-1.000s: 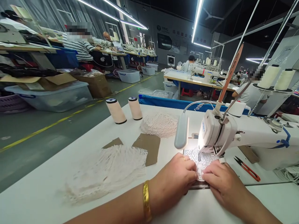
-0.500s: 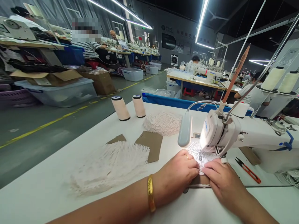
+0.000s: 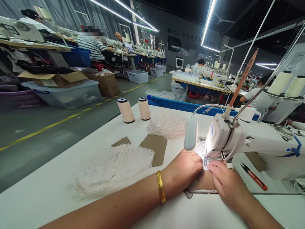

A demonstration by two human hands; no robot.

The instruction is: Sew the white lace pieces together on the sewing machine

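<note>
My left hand (image 3: pixel 182 171), with a gold bangle on its wrist, presses a white lace piece (image 3: pixel 202 152) onto the bed of the white sewing machine (image 3: pixel 243 140). My right hand (image 3: pixel 225 181) lies beside it, fingertips on the same lace right at the presser foot. Both hands have fingers curled down on the fabric. A brown card piece (image 3: pixel 202 183) shows under and between the hands. The needle area is partly hidden by the machine head and its lamp (image 3: pixel 190 133).
A pile of white lace pieces (image 3: pixel 114 168) and brown card pieces (image 3: pixel 154 148) lie to the left, another lace pile (image 3: pixel 168 125) and two thread cones (image 3: pixel 134 109) farther back. Red-handled snips (image 3: pixel 254 176) lie right of the machine. Other workers sit at distant tables.
Both hands have slid forward toward the needle with the lace, which has fed further under the presser foot. More of the brown card shows behind the hands.
</note>
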